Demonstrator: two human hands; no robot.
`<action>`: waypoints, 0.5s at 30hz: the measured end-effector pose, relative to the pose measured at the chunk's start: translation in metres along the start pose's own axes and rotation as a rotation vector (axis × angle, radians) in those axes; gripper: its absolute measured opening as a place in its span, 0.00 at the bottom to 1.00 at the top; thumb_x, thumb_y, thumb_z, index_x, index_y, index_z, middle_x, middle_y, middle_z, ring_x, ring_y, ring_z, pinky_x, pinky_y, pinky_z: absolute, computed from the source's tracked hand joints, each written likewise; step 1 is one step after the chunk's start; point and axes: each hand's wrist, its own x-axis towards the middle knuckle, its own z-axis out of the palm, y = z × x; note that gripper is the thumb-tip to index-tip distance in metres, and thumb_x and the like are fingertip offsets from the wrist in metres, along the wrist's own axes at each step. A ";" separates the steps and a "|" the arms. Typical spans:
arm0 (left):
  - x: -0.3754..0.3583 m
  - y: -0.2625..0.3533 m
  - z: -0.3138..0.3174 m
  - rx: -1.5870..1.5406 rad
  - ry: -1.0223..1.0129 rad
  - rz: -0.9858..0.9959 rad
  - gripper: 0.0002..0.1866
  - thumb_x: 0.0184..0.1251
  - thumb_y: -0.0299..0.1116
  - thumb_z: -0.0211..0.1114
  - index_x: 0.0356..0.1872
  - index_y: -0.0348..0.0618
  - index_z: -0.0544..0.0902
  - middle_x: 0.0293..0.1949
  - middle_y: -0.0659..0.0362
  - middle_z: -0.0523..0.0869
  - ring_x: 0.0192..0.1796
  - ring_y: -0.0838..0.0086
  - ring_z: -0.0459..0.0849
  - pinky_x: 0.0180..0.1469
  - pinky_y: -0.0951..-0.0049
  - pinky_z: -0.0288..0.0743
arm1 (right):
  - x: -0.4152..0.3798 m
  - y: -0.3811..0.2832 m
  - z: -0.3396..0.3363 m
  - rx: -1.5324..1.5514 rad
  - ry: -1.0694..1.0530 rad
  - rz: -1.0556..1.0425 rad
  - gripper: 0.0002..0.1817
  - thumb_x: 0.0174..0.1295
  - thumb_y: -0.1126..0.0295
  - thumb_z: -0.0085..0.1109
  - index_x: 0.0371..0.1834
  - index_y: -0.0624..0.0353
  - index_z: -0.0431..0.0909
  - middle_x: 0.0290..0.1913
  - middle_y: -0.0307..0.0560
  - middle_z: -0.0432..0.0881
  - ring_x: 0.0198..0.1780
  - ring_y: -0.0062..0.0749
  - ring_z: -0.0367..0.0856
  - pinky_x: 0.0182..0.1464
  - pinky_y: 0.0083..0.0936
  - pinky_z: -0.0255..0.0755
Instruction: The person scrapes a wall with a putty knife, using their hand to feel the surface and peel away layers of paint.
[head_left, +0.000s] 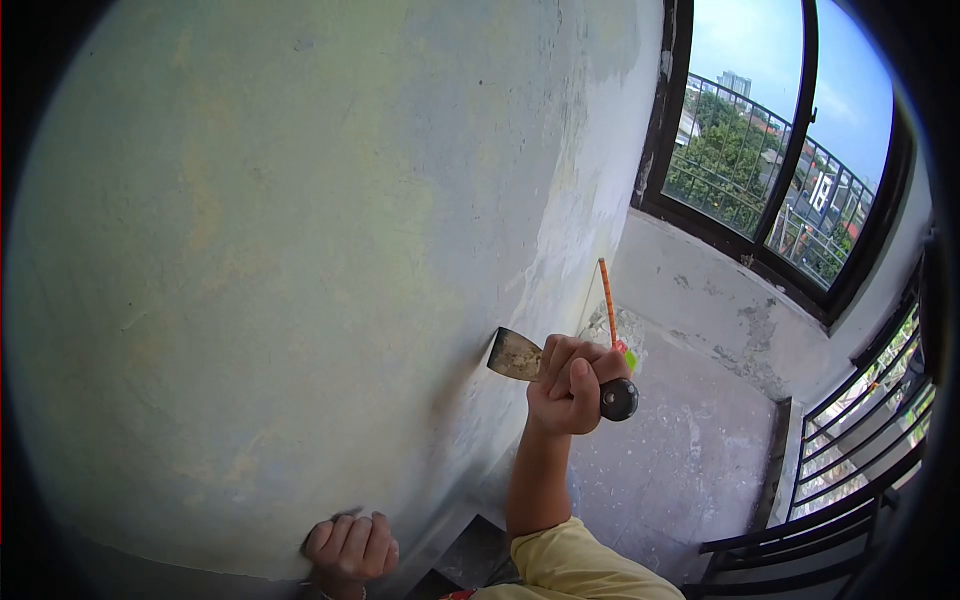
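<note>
My right hand (572, 388) is wrapped round the dark handle of a putty knife (516, 356). Its wide, stained blade points left, and the edge is at or very close to the wall (300, 250); contact is hard to confirm. The black rounded handle end sticks out past my fingers on the right. Low in the view, my left hand (352, 546) is closed with curled fingers beside the bottom part of the wall. Whatever it may hold is hidden.
An orange striped stick (607, 300) stands behind my right hand, with red and green bits at its lower end. A dark-framed window (760, 250) is at upper right. Black railings (860, 420) line the right side. The grey floor (690, 450) has pale specks.
</note>
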 end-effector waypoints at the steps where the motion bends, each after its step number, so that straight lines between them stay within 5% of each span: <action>1: 0.001 0.001 0.001 0.001 0.008 -0.005 0.11 0.56 0.33 0.49 0.21 0.46 0.79 0.17 0.65 0.72 0.18 0.76 0.72 0.25 0.72 0.56 | 0.003 -0.002 0.001 0.002 -0.009 -0.002 0.16 0.60 0.81 0.52 0.20 0.54 0.57 0.10 0.36 0.60 0.10 0.20 0.55 0.15 0.22 0.47; 3: -0.002 0.003 -0.003 -0.003 -0.048 -0.041 0.18 0.67 0.38 0.45 0.23 0.44 0.80 0.18 0.63 0.75 0.19 0.73 0.74 0.27 0.70 0.59 | 0.001 -0.011 0.006 -0.073 0.003 0.031 0.16 0.60 0.81 0.51 0.21 0.53 0.57 0.10 0.36 0.61 0.11 0.20 0.54 0.15 0.22 0.47; 7: -0.002 0.002 -0.003 -0.027 -0.064 -0.035 0.17 0.66 0.37 0.45 0.23 0.44 0.80 0.18 0.62 0.76 0.20 0.72 0.75 0.26 0.70 0.59 | -0.001 -0.048 0.044 0.104 0.004 -0.129 0.16 0.61 0.82 0.52 0.21 0.55 0.56 0.12 0.38 0.62 0.11 0.19 0.56 0.15 0.22 0.48; 10: -0.004 0.004 -0.006 -0.016 -0.049 -0.040 0.17 0.66 0.37 0.46 0.23 0.44 0.80 0.19 0.61 0.77 0.21 0.71 0.77 0.26 0.70 0.61 | -0.010 -0.015 0.061 -0.254 0.087 0.044 0.16 0.61 0.82 0.53 0.22 0.56 0.56 0.12 0.38 0.62 0.11 0.19 0.60 0.14 0.20 0.49; 15: -0.002 0.003 -0.005 -0.061 -0.026 -0.063 0.15 0.65 0.36 0.47 0.24 0.44 0.80 0.20 0.60 0.77 0.22 0.70 0.78 0.27 0.70 0.65 | 0.014 -0.045 0.071 -0.088 0.195 -0.059 0.13 0.60 0.81 0.46 0.22 0.53 0.57 0.09 0.34 0.56 0.08 0.17 0.52 0.12 0.18 0.50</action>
